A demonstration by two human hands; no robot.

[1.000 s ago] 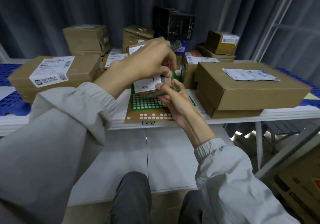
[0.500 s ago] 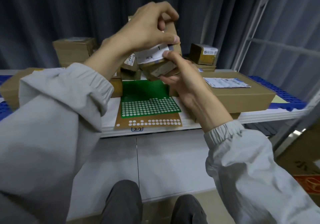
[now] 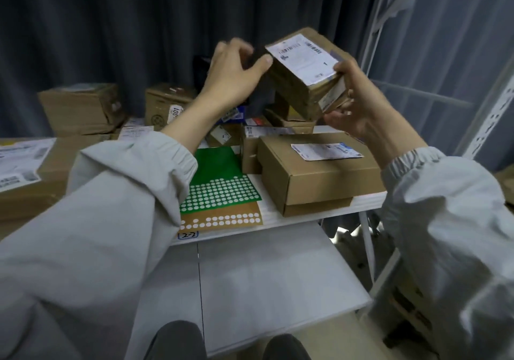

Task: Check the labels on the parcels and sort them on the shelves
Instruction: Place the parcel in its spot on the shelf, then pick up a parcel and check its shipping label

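The small cardboard parcel (image 3: 303, 81) was up in the air above the back of the shelf (image 3: 292, 220), tilted so its white shipping label (image 3: 303, 56) faced the person. The right hand (image 3: 358, 101) gripped its right end, fingers curled underneath and thumb at the label's edge. The left hand (image 3: 233, 73) held the left corner, thumb pressed against the side, fingers bent behind it. It looked light and stiff, easy to turn by its ends; the taped faces might be a bit slick, so the corners seemed the safest hold. Below, near the shelf's front right corner, sat a flat brown box (image 3: 319, 170); a green dotted sheet (image 3: 219, 181) lay at the front edge beside it, with more boxes crowded toward the back.
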